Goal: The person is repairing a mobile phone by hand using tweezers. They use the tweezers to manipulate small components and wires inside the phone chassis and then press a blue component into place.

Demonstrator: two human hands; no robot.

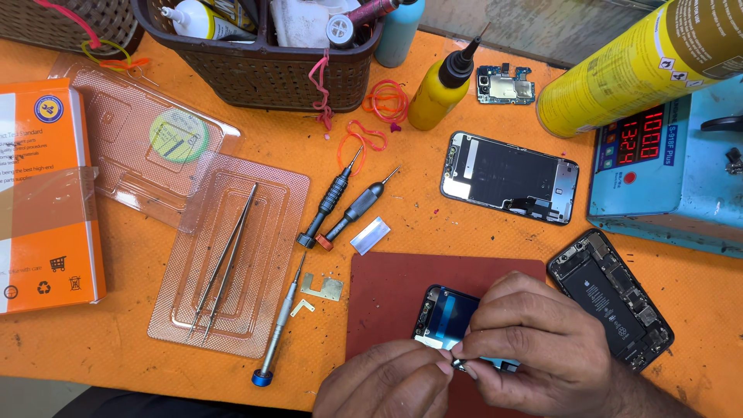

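A phone screen assembly [447, 316] with a dark blue, glossy face and a black frame lies on a dark red work mat [387, 298] at the near edge of the orange table [433, 232]; only its upper left part shows, the rest is under the hands. The right hand [542, 344] lies curled over its lower edge, thumb and forefinger pressed together on a small dark metal part [457, 361] at the rim of the screen. The left hand [391, 383] meets it from below, its fingertips closed against the same spot; whether it grips the part too cannot be told.

Just right of the mat lies an opened phone body [611, 298] showing its battery and boards, and further up a second screen panel [509, 176] lies back side up. Left of the mat are small metal shield plates [323, 287], a blue-capped screwdriver [277, 329] and two dark screwdrivers [340, 205]. A pair of tweezers [224, 259] rests on a clear plastic tray [232, 310]. A yellow squeeze bottle [437, 89] stands near a brown basket [263, 70].
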